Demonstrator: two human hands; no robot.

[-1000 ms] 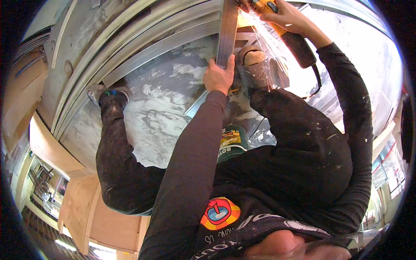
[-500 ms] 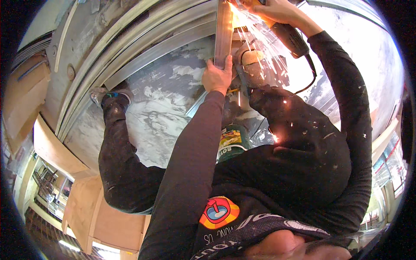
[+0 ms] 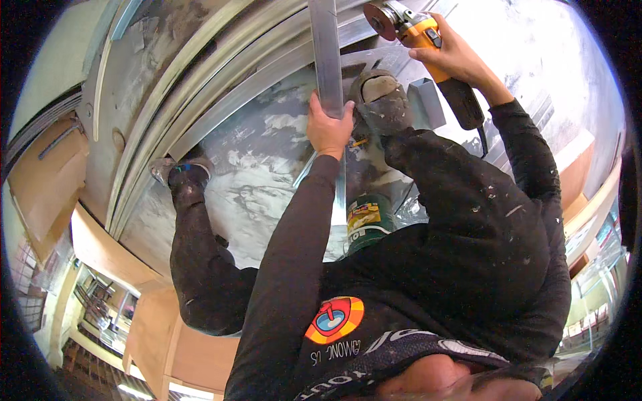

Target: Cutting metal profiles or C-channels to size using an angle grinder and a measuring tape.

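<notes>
- Long metal bars (image 3: 231,100) lie together.
- The left hand (image 3: 329,130) squeezes the near end of a gray tube (image 3: 326,60).
- A green bucket (image 3: 366,220) sits closer in.
- The right hand (image 3: 463,60) holds a yellow grinder (image 3: 438,71) tight, its disc (image 3: 380,21) apart from the tube.

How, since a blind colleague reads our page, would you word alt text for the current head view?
A person's right hand holds a yellow-and-black angle grinder, its disc clear of the long metal bar gripped by the left hand. Other metal lengths lie beyond the feet, and a green container stands between the legs.
</notes>
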